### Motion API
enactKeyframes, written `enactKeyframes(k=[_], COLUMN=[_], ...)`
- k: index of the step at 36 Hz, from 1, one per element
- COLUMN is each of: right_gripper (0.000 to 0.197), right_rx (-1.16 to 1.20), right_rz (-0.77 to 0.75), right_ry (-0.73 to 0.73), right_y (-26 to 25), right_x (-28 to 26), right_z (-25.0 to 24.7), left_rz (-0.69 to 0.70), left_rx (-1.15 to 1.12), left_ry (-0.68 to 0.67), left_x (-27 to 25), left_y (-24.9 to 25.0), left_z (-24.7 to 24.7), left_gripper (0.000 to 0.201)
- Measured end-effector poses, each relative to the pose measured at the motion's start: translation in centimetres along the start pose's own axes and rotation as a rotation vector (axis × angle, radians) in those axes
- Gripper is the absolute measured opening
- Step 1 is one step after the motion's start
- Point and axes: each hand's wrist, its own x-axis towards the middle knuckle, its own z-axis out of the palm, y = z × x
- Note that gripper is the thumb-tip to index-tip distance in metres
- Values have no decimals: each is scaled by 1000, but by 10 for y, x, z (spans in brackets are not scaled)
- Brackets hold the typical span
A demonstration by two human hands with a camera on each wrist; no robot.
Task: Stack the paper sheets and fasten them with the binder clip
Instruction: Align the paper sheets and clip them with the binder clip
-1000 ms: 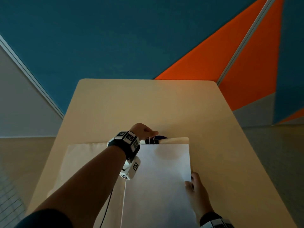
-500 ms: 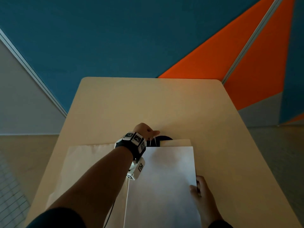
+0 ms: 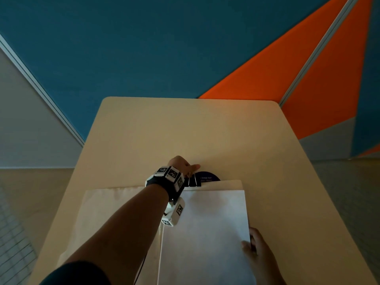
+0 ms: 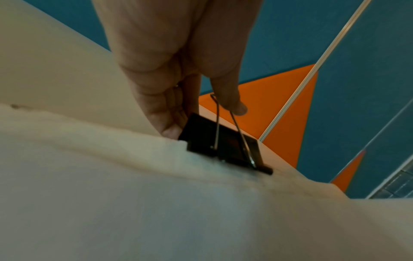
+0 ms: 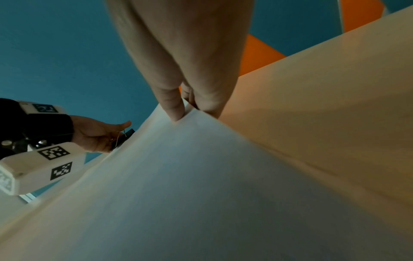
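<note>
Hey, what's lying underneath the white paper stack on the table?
A cream cloth lies under the paper stack, showing to its left and past its far edge. A dark blue disc peeks out beyond that edge by the binder clip; the rest is covered.

Small white print on the dark blue disc [image 3: 207,176] is too blurred to read.

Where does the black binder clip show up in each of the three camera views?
Head: binder clip just above centre, at the paper stack's far edge, by the left hand.
Left wrist: centre, under the fingers.
Right wrist: small, left of centre.
Shared landmark: the left hand pinching its wire handles.
</note>
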Motion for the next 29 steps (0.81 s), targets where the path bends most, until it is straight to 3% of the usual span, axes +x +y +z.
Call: enactKeyframes(k=[5, 12, 16, 19, 29], right_gripper=[61, 23, 32, 17, 27], right_rx=[39, 14, 0, -18, 51], right_rz=[12, 35, 37, 25, 113], right_ry=[-17, -22, -32, -37, -65], right_y=[-3, -7, -5, -6, -9], right_x=[6, 16, 16, 16, 18], right_z=[2, 5, 7, 6, 5], left_rz=[2, -65, -101, -100, -114], left_rx=[24, 53, 17, -19, -98], left_ry=[-19, -12, -13, -20, -81], left_x=[-1, -2, -5, -5, -6], left_y=[1, 4, 7, 5, -2], left_z=[2, 4, 3, 3, -1], left_gripper=[46, 54, 54, 54, 43])
